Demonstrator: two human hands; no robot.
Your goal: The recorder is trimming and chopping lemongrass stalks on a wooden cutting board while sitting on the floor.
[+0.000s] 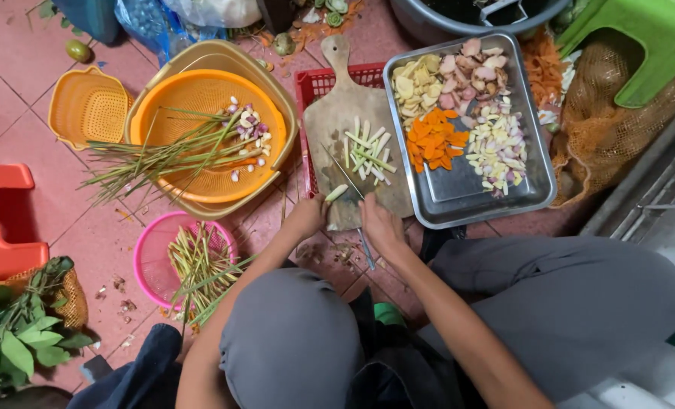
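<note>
The cutting board (356,144) lies on a crate (314,83), tray (458,197) to its right, strainer basket (201,136) to its left.

Soft, even daylight fills the scene, casting only faint shadows. The rectangular shiny steel tray (458,193) carries a dull sheen on its bare bottom. Away from the tray, toward the frame edges, lines bow and detail softens slightly.

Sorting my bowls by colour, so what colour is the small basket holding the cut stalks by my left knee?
Pink, shown clearly in the head view.
</note>
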